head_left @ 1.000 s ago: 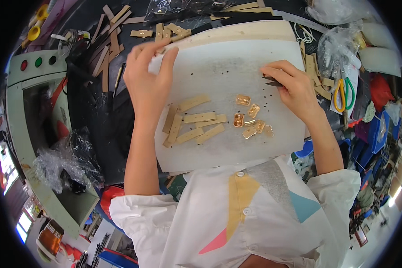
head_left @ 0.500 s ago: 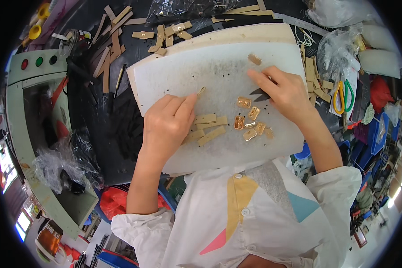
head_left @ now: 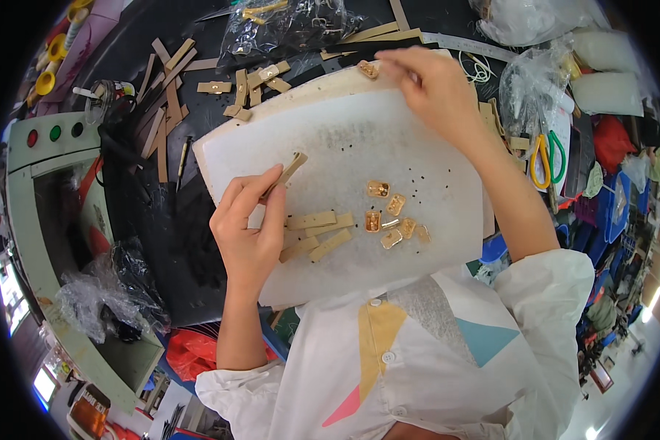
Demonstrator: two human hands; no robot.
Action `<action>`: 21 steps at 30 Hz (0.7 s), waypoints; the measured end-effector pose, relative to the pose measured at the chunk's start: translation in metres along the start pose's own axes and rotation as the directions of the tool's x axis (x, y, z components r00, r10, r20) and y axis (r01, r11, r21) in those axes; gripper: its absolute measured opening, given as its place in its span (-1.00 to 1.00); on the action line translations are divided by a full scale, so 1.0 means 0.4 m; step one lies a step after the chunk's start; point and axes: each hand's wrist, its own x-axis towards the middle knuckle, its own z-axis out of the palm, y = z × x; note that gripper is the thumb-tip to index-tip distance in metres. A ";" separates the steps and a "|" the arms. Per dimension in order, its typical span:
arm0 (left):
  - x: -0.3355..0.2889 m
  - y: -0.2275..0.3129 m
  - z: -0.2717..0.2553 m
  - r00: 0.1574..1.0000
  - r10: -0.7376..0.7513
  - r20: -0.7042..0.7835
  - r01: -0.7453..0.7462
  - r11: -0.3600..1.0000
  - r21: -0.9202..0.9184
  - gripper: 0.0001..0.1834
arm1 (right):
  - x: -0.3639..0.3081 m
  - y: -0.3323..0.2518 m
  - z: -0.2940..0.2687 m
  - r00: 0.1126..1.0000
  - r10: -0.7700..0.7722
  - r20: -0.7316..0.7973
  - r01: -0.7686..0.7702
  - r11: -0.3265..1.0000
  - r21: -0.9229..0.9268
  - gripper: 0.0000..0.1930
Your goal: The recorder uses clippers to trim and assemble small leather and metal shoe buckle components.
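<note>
**Your left hand (head_left: 243, 224) pinches a tan strip (head_left: 294, 167) over the white sheet (head_left: 330, 187)**

Your left hand is above the left part of the white sheet, thumb and fingertips closed on the tan strip; its free part sticks out, narrow and bent, while the gripped end is hidden by your fingers. Your right hand (head_left: 433, 84) is past the sheet's far edge, fingers partly spread and blurred. Their tips are right by a single gold piece (head_left: 367, 70) over the cream board (head_left: 286, 108) that shows beyond the sheet — I cannot tell whether they touch it, nor whether the curled fingers hide anything.

On the sheet, toward its near side, loose strips (head_left: 312, 221) lie overlapping, flat, matt and straight-edged; your left hand covers some of the pile. Right of them on the sheet sits a cluster of gold buckles (head_left: 378, 189) — shiny, roughly rectangular, rounded at the corners — with the smaller pieces hard to make out. Tiny black specks (head_left: 414, 196) dot the sheet.

Beyond the sheet's far edge, a crinkled clear bag (head_left: 293, 33) is cut off by the top of the view. Right of the sheet are scissors (head_left: 540, 165) with yellow and green handles, their blades hard to make out beside crumpled plastic (head_left: 524, 88).
</note>
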 end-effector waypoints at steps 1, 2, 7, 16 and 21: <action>-0.001 -0.001 -0.003 1.000 -0.027 0.010 0.027 0.999 -0.024 -0.74 | 0.016 0.013 0.009 0.998 0.049 -0.026 -0.051 0.996 -0.080 -0.80; -0.004 0.002 -0.003 0.993 -0.118 0.002 0.118 0.987 -0.106 -0.75 | 0.027 0.016 0.015 0.997 0.077 0.014 -0.075 0.994 -0.078 -0.80; -0.019 -0.001 -0.016 0.929 -0.368 0.031 0.352 0.858 -0.374 -0.79 | 0.051 -0.008 0.055 0.995 0.031 0.094 -0.021 0.995 -0.101 -0.77; -0.014 0.029 -0.031 0.823 -0.551 0.142 0.511 0.606 -0.610 -0.72 | 0.042 0.002 0.049 0.995 -0.099 0.029 0.100 0.994 -0.042 -0.84; -0.024 0.062 -0.017 0.830 -0.526 0.186 0.513 0.589 -0.625 -0.71 | -0.037 -0.177 -0.069 0.977 -0.051 0.206 -0.064 0.856 0.512 -0.89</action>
